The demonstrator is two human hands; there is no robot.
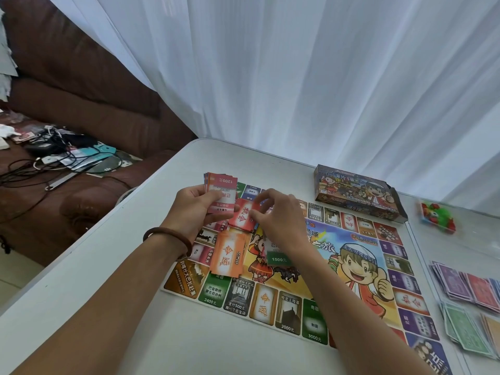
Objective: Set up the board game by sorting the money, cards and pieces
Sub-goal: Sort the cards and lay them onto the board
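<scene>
Your left hand (193, 209) curls round the fanned stack (220, 194), likely as supply, while your right hand (274, 216) pinches a red card (244, 212) onto the pile (243, 227) under its fingertips.

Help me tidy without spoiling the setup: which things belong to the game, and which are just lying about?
Game: board, red cards in left hand, red pile that right hand pinches, orange pile, green card, money stacks, bag of pieces, box.
Lying about: cables and papers on the sofa.
</scene>
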